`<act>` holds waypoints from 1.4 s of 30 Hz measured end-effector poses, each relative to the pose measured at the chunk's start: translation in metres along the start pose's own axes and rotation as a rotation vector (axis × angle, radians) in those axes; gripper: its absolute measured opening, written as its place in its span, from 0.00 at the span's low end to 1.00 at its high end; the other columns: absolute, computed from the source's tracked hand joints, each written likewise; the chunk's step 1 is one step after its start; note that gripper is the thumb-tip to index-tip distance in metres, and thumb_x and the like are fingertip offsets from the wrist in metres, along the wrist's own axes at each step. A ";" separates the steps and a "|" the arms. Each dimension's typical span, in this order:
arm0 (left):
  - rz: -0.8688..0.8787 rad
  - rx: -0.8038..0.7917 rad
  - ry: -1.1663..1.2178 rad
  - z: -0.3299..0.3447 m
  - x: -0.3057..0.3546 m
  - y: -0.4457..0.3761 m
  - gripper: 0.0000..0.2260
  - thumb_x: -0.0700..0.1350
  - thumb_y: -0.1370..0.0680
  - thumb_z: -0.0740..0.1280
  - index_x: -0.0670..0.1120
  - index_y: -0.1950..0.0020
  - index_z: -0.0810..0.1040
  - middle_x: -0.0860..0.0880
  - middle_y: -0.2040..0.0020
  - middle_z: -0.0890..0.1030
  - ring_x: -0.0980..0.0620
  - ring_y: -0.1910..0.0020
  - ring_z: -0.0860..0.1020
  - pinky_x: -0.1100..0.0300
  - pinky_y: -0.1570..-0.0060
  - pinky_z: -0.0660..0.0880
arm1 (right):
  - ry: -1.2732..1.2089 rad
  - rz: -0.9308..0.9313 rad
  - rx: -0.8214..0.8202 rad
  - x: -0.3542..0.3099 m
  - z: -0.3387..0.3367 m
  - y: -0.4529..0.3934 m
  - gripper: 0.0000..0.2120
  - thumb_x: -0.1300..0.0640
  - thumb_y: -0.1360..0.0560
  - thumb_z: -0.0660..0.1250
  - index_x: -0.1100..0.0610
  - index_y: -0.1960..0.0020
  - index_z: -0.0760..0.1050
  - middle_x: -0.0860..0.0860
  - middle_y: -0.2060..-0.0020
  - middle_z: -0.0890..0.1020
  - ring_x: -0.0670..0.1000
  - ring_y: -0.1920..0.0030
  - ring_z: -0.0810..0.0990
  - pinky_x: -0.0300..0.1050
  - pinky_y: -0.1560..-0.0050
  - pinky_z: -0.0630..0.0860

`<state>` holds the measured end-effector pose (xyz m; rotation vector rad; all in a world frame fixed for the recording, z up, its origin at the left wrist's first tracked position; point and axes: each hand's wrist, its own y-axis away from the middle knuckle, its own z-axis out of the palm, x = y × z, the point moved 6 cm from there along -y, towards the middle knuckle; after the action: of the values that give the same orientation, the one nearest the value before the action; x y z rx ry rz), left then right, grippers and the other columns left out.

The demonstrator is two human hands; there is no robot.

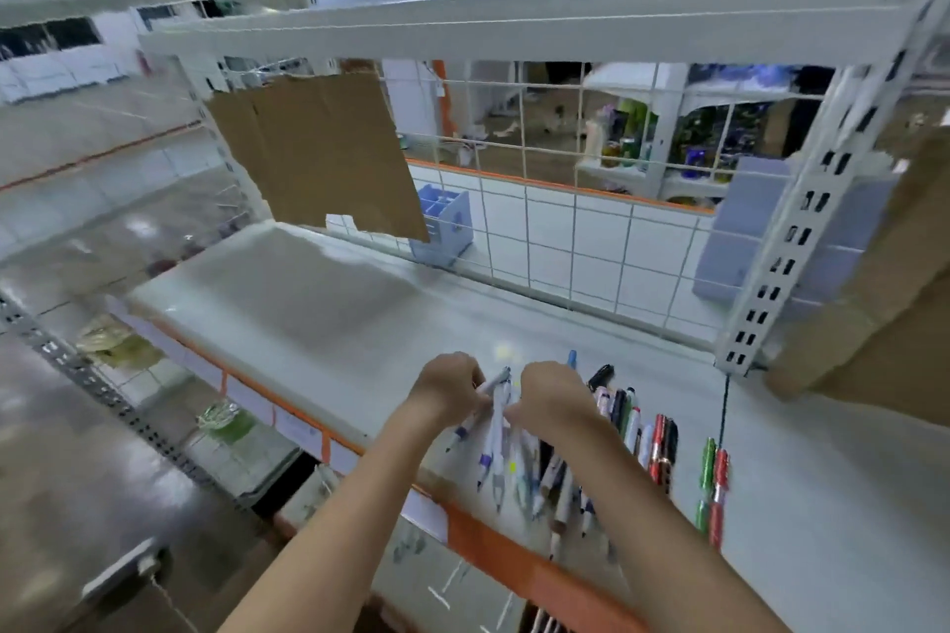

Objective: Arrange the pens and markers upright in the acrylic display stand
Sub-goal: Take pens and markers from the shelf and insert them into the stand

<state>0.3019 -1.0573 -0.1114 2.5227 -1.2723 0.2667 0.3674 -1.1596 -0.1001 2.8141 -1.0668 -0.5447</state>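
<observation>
Several pens and markers (632,432) lie in a row on the white shelf (334,324), near its front edge. My left hand (450,388) grips a white pen with blue trim (488,388) that sticks up past my fingers. My right hand (552,396) is curled over the left end of the pile and pinches pens (498,447) there; which ones is blurred. A red and a green marker (714,483) lie apart to the right. A blue compartment holder (444,224) stands at the shelf's back, behind the wire grid. I see no clear acrylic stand.
A cardboard sheet (324,149) hangs on the wire grid (576,231) at the back. A perforated white upright (791,242) rises at the right, with a cardboard box (884,293) beyond it. The shelf front has an orange strip (493,545). A person stands far behind.
</observation>
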 end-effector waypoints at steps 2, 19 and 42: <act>0.064 0.001 0.061 -0.003 -0.002 -0.005 0.16 0.50 0.25 0.65 0.44 0.70 0.72 0.46 0.71 0.72 0.49 0.71 0.67 0.62 0.74 0.61 | -0.008 0.041 0.027 -0.005 0.002 0.003 0.16 0.62 0.25 0.59 0.57 0.69 0.58 0.50 0.70 0.64 0.52 0.61 0.69 0.41 0.62 0.69; 0.515 -0.123 0.989 -0.037 0.145 0.040 0.09 0.42 0.26 0.71 0.57 0.56 0.79 0.54 0.63 0.84 0.58 0.62 0.81 0.60 0.58 0.76 | -1.136 0.243 0.779 0.105 -0.090 0.150 0.06 0.65 0.24 0.65 0.55 0.55 0.76 0.51 0.62 0.82 0.44 0.63 0.81 0.38 0.60 0.79; 1.246 -0.565 1.034 0.071 0.560 0.364 0.08 0.39 0.24 0.67 0.53 0.52 0.79 0.54 0.59 0.84 0.51 0.56 0.82 0.47 0.50 0.79 | -0.549 0.648 1.421 0.334 -0.153 0.624 0.09 0.56 0.23 0.66 0.47 0.46 0.71 0.46 0.57 0.81 0.44 0.53 0.80 0.41 0.50 0.77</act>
<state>0.3407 -1.7066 0.0554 0.6169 -1.7821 1.0638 0.2635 -1.8561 0.0685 2.7379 -3.3840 -0.6117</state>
